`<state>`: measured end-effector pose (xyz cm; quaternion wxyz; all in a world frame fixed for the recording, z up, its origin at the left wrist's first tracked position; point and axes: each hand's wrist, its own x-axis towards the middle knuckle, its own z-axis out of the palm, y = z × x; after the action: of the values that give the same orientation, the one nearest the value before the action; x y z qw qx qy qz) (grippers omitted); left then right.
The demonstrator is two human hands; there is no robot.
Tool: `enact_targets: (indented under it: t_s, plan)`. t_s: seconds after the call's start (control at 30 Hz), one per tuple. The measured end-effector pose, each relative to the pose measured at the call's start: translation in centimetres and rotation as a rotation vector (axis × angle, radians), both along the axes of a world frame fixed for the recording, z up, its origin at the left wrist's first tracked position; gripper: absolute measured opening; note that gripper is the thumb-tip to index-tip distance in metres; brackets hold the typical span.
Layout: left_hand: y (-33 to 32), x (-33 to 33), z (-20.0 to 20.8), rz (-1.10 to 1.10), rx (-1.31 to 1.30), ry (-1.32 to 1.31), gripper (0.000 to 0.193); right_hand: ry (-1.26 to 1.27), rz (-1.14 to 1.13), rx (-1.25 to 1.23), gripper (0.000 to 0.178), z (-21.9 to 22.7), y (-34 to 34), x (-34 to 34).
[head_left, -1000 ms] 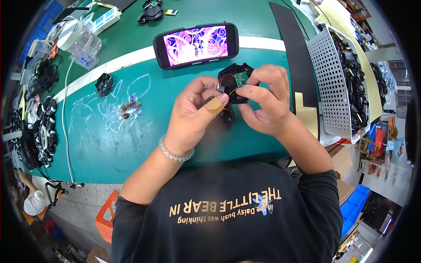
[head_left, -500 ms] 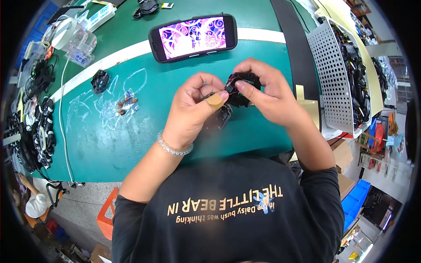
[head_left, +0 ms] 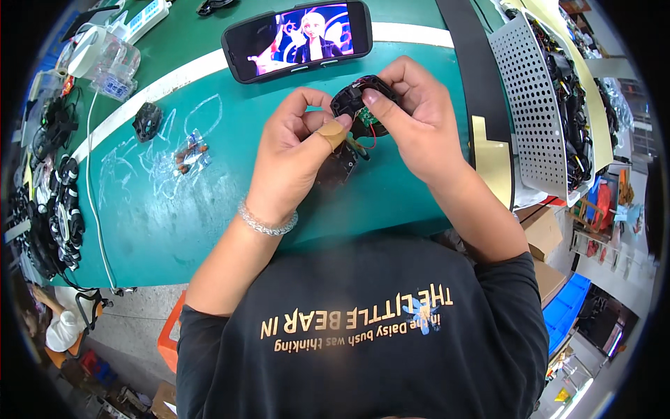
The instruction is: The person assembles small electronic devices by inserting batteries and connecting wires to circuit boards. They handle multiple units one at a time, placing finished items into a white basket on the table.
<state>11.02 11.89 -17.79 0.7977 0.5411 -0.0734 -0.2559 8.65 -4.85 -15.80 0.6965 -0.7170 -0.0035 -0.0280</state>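
Between my hands, above the green mat, is a black plastic housing (head_left: 346, 102), tilted, with its inside showing. A green circuit board (head_left: 365, 117) and a looping red wire (head_left: 374, 142) are visible in it. My left hand (head_left: 289, 143) pinches its left side; a tan covering (head_left: 331, 135) wraps that thumb. My right hand (head_left: 429, 129) grips the right side, its thumb pressed on the inside and fingers curled behind. A dark, flat part (head_left: 339, 166) hangs below the left thumb; how it joins the housing is hidden.
A phone (head_left: 241, 52) playing video lies beyond my hands. To the left are a black moulded part (head_left: 147, 122), a clear bag of small brown pieces (head_left: 192, 155), a white cord (head_left: 93, 188) and bundled black cables (head_left: 68, 216). A perforated white basket (head_left: 527, 112) of black parts stands right.
Both hands have moved slightly away from my body and left with the housing. It has turned, so the green board and red wire now show. The camera view has also shifted a little.
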Motion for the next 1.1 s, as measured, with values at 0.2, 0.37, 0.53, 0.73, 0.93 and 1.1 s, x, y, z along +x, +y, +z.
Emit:
enact_targets:
  t_s: [0.2, 0.37, 0.53, 0.73, 0.93, 1.1]
  plan:
    - [0.0, 0.3, 0.2, -0.051, -0.078, 0.158, 0.018, -0.267, -0.081, -0.191, 0.009, -1.1, 0.3, 0.0]
    - [0.2, 0.4, -0.4, 0.006, -0.121, 0.186, 0.02, -0.599, -0.124, -0.632, 0.017, -1.5, 0.0, 0.7]
    - [0.0, 0.1, 0.2, 0.128, 0.062, -0.07, 0.023, -0.438, -0.025, -0.843, 0.024, -1.7, 0.1, 0.2]
    - [-0.6, -0.5, -0.2, 0.286, 0.069, -0.289, 0.033, -0.438, -0.171, -0.713, 0.022, -2.2, 1.2, 1.2]
    - [-0.7, -0.9, -0.3, 0.343, -0.085, -0.157, 0.033, -0.423, -0.15, -0.3, 0.02, -2.2, 2.6, 1.7]
    - [-0.2, -1.1, 0.0, 0.261, -0.205, 0.166, 0.024, -0.416, -0.138, -0.28, 0.021, -2.4, 2.5, 1.7]
